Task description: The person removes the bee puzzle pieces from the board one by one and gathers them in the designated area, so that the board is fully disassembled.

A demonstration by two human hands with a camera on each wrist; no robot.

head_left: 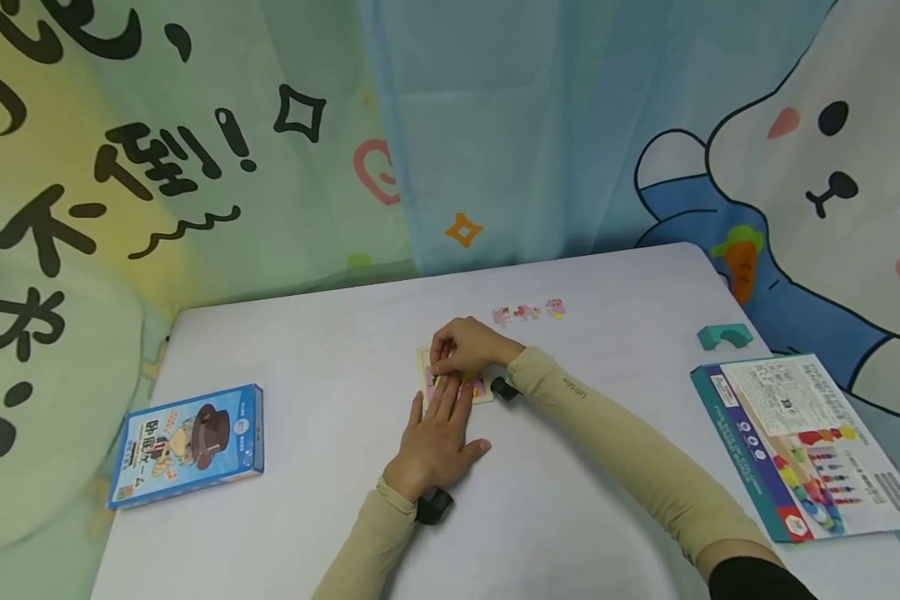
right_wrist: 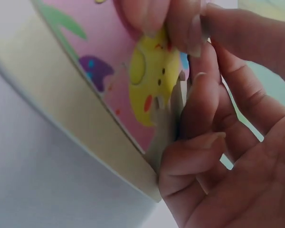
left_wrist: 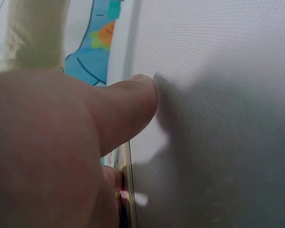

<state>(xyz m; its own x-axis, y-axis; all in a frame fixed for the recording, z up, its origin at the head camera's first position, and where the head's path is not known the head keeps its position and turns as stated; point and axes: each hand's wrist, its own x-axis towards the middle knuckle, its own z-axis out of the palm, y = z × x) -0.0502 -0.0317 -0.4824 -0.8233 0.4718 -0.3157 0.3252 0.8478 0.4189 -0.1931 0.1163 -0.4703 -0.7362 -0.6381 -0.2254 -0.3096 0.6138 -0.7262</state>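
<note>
Lying on the white worktop (head_left: 307,350), the puzzle board (right_wrist: 85,114) sits under the left hand (head_left: 442,437), fingers straight; the right hand (head_left: 471,346) pinches a thin piece (right_wrist: 167,128) near the board's border. Just beyond it lie three loose pieces (head_left: 527,312); well left, a blue box (head_left: 176,446); well right, a green arch block (head_left: 723,334).

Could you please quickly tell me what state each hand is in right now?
Left hand: open, fingers straight, resting on the jigsaw board.
Right hand: closed, pinching a jigsaw piece.
</note>
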